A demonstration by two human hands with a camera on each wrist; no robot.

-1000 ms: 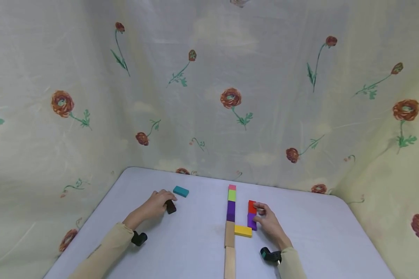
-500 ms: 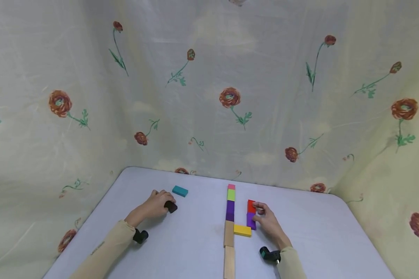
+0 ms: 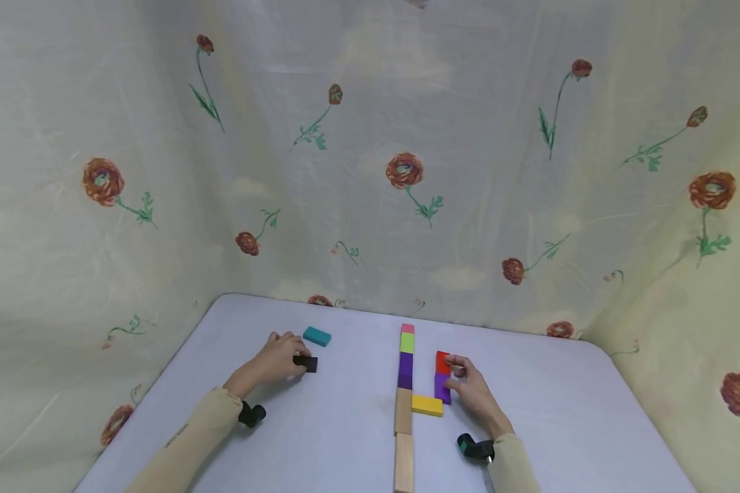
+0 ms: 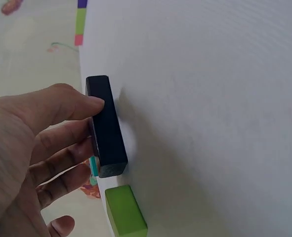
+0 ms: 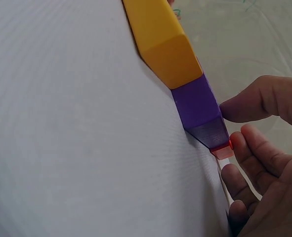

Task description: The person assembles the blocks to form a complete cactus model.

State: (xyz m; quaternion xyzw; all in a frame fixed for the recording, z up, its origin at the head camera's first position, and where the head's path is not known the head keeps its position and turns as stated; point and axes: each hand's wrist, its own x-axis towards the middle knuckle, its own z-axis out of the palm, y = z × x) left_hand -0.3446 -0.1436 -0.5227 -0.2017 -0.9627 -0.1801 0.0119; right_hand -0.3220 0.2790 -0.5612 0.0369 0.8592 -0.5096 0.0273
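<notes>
My left hand pinches a black block at the left of the table; the left wrist view shows the thumb lying on the block's face and the fingers behind it. A green block, seen in that wrist view, lies just beyond the black one's end. Close behind the hand is a teal block. On the right, my right hand touches a red block with a fingertip and a purple block with the thumb. These two stand end to end, and a yellow block lies crosswise by the purple one.
A straight row runs toward me: a pink block, a lime block, a dark purple stretch and two wooden blocks. The yellow block's left end meets this row. Flowered cloth surrounds the white table.
The black block has turned in my left fingers, from slanting to lying nearly sideways, with its free end moved slightly right. My right hand and its blocks keep their places.
</notes>
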